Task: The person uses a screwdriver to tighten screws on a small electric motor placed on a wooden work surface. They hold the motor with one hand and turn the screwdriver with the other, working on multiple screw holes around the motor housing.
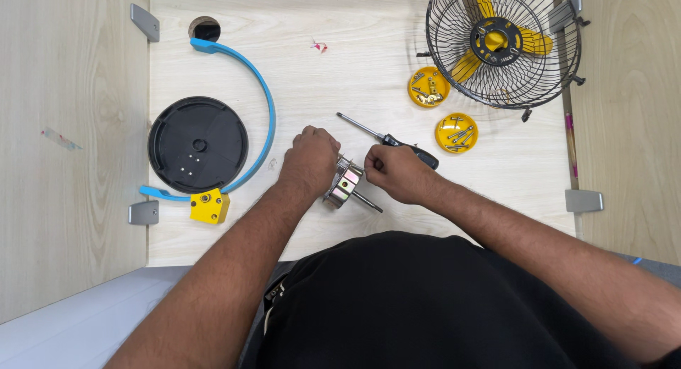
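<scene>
1. The left hand (309,160) and right hand (397,172) close their grip from either side on a small metal motor unit (345,185) with a protruding shaft, held just above the tabletop (355,78).
2. Risk: the unit could roll or slip out sideways if either grip loosens; its smooth casing gives little purchase.
3. Just beyond the right grip lies a screwdriver (386,137); a knock could send it rolling.
4. Farther right, two yellow caps (456,133) hold loose screws, easily spilled.
5. Left of the grip: a black disc (198,144) inside a blue arc (264,106).
6. Farthest: a caged fan head (502,44). The surface is pale wood.
</scene>
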